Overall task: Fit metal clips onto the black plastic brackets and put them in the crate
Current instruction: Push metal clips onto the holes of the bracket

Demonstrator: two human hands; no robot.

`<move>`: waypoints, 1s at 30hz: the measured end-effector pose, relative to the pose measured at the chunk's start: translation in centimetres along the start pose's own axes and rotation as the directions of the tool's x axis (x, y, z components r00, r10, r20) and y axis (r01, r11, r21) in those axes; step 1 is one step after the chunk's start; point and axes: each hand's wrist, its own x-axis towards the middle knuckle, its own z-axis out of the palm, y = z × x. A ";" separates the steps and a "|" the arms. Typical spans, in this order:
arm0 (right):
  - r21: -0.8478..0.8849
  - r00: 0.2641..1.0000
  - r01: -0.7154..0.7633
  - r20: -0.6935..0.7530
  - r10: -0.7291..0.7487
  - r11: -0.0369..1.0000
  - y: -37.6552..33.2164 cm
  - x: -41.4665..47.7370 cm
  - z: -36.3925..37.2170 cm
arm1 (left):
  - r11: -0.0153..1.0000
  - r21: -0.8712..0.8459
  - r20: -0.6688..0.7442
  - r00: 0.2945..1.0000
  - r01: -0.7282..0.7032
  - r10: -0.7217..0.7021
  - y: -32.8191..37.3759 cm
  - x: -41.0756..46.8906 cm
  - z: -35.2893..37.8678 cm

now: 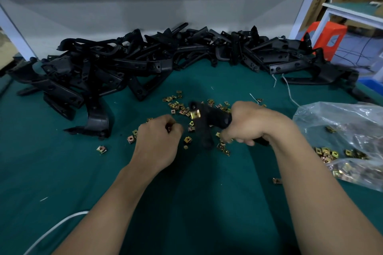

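Gripping the black plastic bracket [207,125], seemingly stiff and light, by its arm over the middle of the green surface [186,196], the right hand [248,124] steadies it while the left hand [157,138] pinches a small brass-coloured metal clip [169,129].

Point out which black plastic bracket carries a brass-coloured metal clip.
The black plastic bracket gripped in the right hand: a brass-coloured metal clip sits on its arm, while the piled brackets behind show none.

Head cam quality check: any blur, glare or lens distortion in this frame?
Head view: motion blur smears the held bracket and the fingers of the right hand; the plastic bag shows mild glare; the wide-angle lens slants the white frame post; dim light leaves the bracket pile nearly detailless.
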 end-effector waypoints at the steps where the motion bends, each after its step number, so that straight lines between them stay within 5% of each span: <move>1: 0.153 0.997 0.065 -0.040 -0.059 0.986 -0.1 0.1 0.2 | 1.000 0.017 -0.007 1.000 -0.014 0.015 0.1 0.0 0.0; 5: 0.736 0.944 0.313 -0.171 -0.283 0.600 -2.3 1.2 2.0 | 0.983 0.073 -0.100 0.979 -0.171 0.178 0.4 -0.4 -0.1; 9: 0.839 0.950 0.287 -0.187 -0.250 0.463 -3.2 2.6 4.2 | 0.954 -0.065 -0.115 0.952 -0.293 0.284 0.4 -0.4 -0.5; 13: 0.916 0.969 0.208 -0.147 -0.197 0.342 -2.8 3.2 5.2 | 0.939 -0.233 -0.102 0.966 -0.255 0.237 0.4 -0.5 -0.8; 18: 0.863 0.965 0.262 -0.220 -0.145 0.431 -2.5 3.3 4.6 | 0.950 -0.271 -0.128 0.984 -0.158 0.127 0.5 -0.4 -0.7; 22: 0.515 0.944 0.236 -0.323 -0.068 0.824 -1.2 3.1 3.2 | 0.957 -0.269 -0.169 0.983 -0.109 0.065 0.1 -0.1 -0.5; 24: 0.304 0.929 0.192 -0.363 -0.073 0.933 -0.7 3.2 2.9 | 0.945 -0.316 -0.169 0.985 -0.086 0.033 0.1 0.1 -0.5; 30: 0.078 0.908 0.071 -0.419 -0.032 0.994 0.0 3.5 2.8 | 0.764 -0.643 0.073 0.997 0.047 0.000 -0.1 0.5 -0.8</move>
